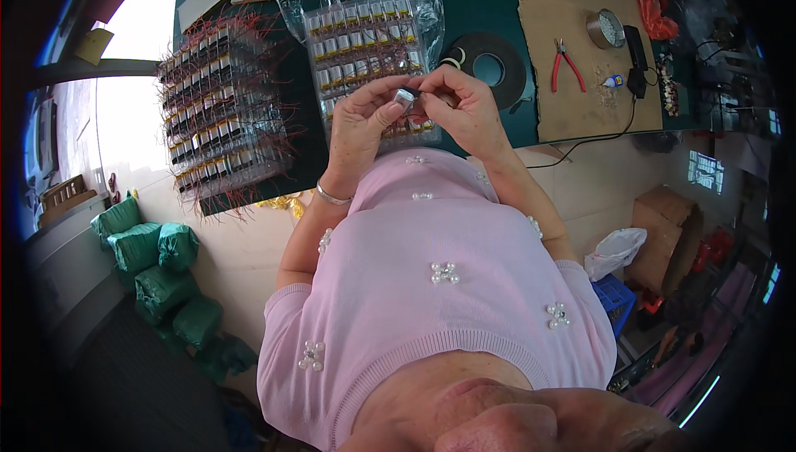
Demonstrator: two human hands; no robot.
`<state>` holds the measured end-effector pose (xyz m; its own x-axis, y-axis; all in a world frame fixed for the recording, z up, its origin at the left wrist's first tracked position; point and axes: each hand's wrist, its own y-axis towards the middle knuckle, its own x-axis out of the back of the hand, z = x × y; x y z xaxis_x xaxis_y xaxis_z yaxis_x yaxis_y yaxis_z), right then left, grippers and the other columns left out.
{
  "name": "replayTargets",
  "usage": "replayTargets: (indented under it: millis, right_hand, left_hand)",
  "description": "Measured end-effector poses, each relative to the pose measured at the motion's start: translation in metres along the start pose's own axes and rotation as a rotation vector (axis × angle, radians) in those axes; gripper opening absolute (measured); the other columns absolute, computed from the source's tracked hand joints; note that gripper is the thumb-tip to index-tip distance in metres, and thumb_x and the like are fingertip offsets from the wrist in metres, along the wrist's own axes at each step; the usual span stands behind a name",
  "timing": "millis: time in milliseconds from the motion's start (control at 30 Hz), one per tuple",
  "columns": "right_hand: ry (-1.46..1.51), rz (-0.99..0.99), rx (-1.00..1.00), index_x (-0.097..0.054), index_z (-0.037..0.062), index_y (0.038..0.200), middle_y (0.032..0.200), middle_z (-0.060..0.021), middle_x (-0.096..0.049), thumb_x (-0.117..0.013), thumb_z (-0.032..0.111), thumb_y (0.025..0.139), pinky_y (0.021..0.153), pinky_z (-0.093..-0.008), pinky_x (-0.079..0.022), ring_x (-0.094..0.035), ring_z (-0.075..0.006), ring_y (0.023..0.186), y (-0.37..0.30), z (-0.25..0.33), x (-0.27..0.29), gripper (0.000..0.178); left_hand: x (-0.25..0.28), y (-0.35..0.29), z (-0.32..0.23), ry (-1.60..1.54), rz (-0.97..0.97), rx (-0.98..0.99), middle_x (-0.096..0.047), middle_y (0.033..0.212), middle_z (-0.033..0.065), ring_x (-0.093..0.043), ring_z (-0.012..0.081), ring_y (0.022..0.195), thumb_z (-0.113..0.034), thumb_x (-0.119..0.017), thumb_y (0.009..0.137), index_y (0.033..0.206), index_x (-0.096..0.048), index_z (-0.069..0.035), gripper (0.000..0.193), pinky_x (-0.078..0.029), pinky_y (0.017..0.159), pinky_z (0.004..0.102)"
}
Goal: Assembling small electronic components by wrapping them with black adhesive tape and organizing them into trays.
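Observation:
Close in front of my chest, my left hand [360,118] is closed around a small silver battery cell [403,98], its thumb on the near side. My right hand [469,114] pinches at the cell's right end, where a short black piece, perhaps tape, shows between the fingertips. A bit of red wire hangs below. Just beyond my hands lies a clear plastic tray [310,52] with rows of silver cells with yellow ends. To its left, rows of wired battery cells [217,135] bristle with red leads. A large black roll of tape [514,72] lies beyond my right hand.
On a cardboard sheet [572,0] at the right are red-handled pliers [567,64], a round metal tin [609,31] and a small glue bottle [613,81]. A black cable [593,138] droops over the table's front edge. Green wrapped bundles [166,286] sit on the floor at left.

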<state>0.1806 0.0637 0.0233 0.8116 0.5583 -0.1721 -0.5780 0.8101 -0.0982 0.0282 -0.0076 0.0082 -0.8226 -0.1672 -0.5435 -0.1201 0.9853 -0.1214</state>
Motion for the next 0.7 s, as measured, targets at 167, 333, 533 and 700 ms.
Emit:
replayTargets:
  millis: [167,333,533,700]
  right_hand:
    - [0.006,0.024,-0.007,-0.058,-0.0029,0.089,0.094,-0.0074,-0.064,-0.056,-0.001,0.083,0.067,-0.0214,-0.053,-0.06,-0.0066,0.079,-0.002,0.002,0.0,0.006]
    - [0.035,0.032,0.0,-0.059,-0.0028,0.089,0.093,-0.0069,-0.064,-0.056,-0.001,0.083,0.067,-0.0214,-0.053,-0.06,-0.0065,0.078,-0.002,0.003,-0.001,0.007]
    - [0.02,0.026,0.004,-0.059,-0.0027,0.088,0.086,-0.0037,-0.064,-0.056,-0.001,0.082,0.065,-0.0209,-0.05,-0.058,-0.0047,0.075,-0.001,0.001,-0.001,0.007]
    - [-0.182,0.052,0.059,-0.062,-0.0022,0.089,0.085,-0.003,-0.064,-0.06,0.001,0.083,0.063,-0.0199,-0.047,-0.053,-0.0033,0.068,-0.003,0.007,0.001,0.007]
  left_hand:
    - [0.002,-0.001,0.006,-0.001,0.016,-0.017,-0.066,0.099,0.0108,-0.064,0.0139,0.086,-0.004,-0.063,0.085,0.114,-0.059,0.005,0.03,-0.055,0.08,0.0265]
    - [0.003,-0.002,0.005,0.037,-0.013,0.008,-0.066,0.097,0.0083,-0.064,0.0128,0.085,-0.005,-0.062,0.086,0.112,-0.061,0.005,0.028,-0.054,0.079,0.025]
    - [0.006,0.0,0.011,0.049,-0.03,0.011,-0.063,0.092,0.005,-0.063,0.0116,0.084,-0.006,-0.062,0.086,0.108,-0.064,0.002,0.023,-0.053,0.078,0.023]
    - [0.0,-0.003,0.013,-0.016,-0.076,-0.102,-0.063,0.091,0.0043,-0.061,0.0099,0.082,-0.007,-0.062,0.088,0.101,-0.063,0.002,0.016,-0.051,0.075,0.0222]
